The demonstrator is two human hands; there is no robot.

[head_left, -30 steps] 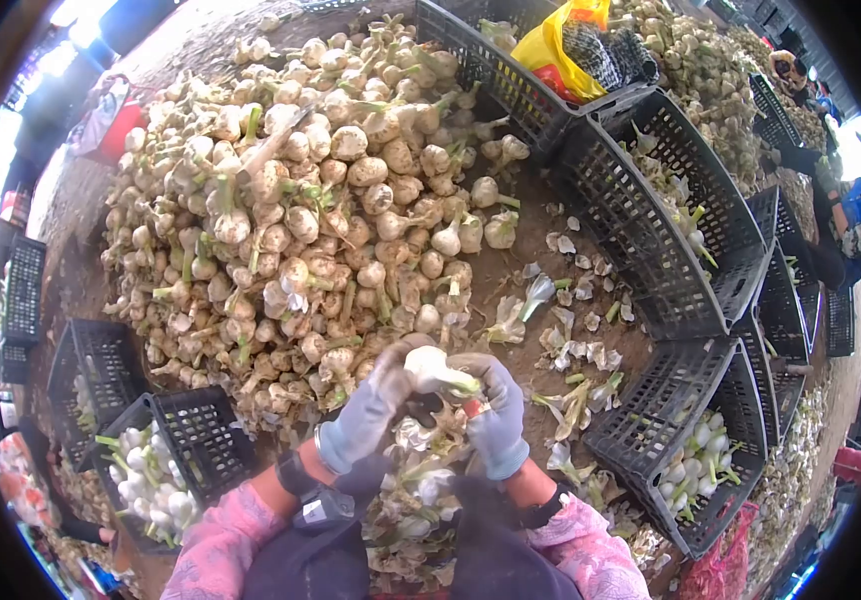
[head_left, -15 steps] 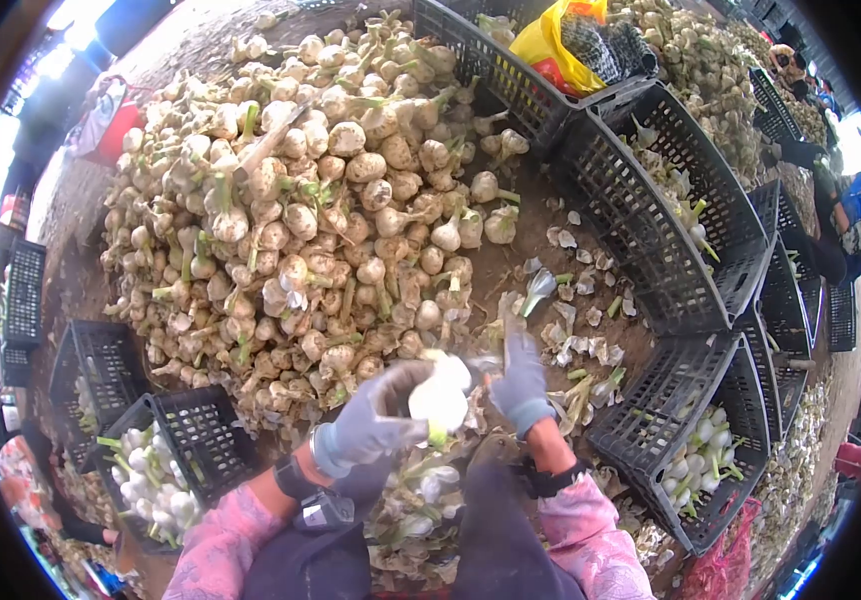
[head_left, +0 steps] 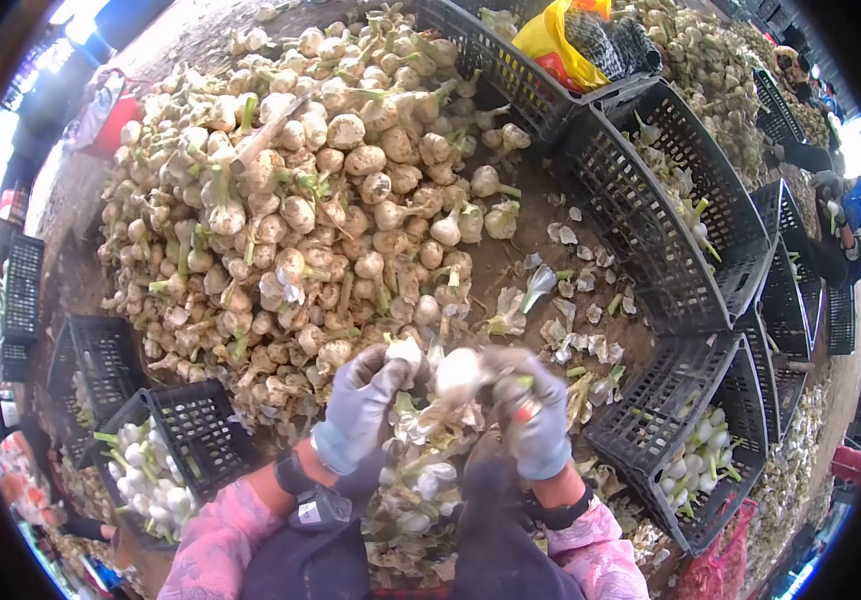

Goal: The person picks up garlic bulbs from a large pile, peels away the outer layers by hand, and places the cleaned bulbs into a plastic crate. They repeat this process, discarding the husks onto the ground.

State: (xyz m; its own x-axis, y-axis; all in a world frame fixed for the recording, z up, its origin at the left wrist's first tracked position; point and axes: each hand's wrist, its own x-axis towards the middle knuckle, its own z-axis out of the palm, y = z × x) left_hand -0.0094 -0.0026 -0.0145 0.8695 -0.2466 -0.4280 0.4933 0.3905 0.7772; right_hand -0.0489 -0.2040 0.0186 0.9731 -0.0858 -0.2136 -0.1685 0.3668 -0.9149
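Note:
My gloved left hand (head_left: 361, 405) has its fingers closed on a white garlic bulb (head_left: 404, 352) at the near edge of the big garlic pile (head_left: 301, 220). Just right of it, my gloved right hand (head_left: 531, 405) is closed around the green stem of another white bulb (head_left: 459, 374); this hand and bulb are blurred by motion. Something reddish shows between the right fingers, too unclear to name. Loose peeled skins (head_left: 421, 495) lie below, between my knees.
Black crates (head_left: 666, 430) with peeled garlic stand at the right, and another such crate (head_left: 201, 435) at the lower left. A yellow bag (head_left: 561, 45) rests on a crate at the top. Co-workers' arms (head_left: 841, 215) show at the far right.
The right hand, earlier apart with fingers stretched, has come down and closed on a bulb's stem. My left hand has shifted slightly left and up, and the two bulbs now sit apart.

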